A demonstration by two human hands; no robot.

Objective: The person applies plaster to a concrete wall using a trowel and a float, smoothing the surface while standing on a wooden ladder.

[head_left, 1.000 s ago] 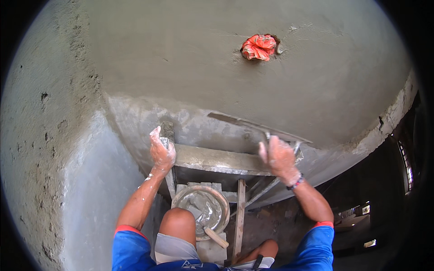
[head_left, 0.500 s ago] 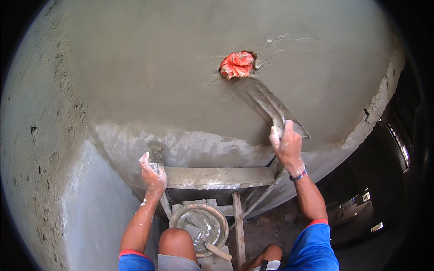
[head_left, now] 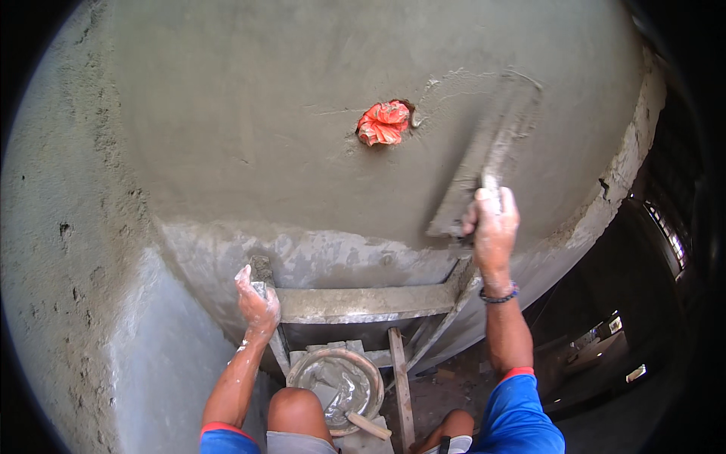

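Note:
My right hand is closed around the handle of a long plastering trowel, whose blade lies against the wet grey plaster wall. Motion blurs the blade a little. To the left of the trowel, a crumpled red-orange plastic wad plugs a hole in the plaster. My left hand, spattered white, is closed on the left upright of a wooden frame lower down. A small light-grey piece shows between its fingers; what it belongs to is unclear.
Below the frame, a round tub holds wet mortar and a wooden-handled tool, near my knees. A rough side wall rises at left. The plastered wall ends at a ragged edge on the right, beside a dark space.
The trowel has swung from leaning up-left beneath the red wad to leaning up-right, farther to the right of it. My right hand turned with it. My left hand stays on the frame.

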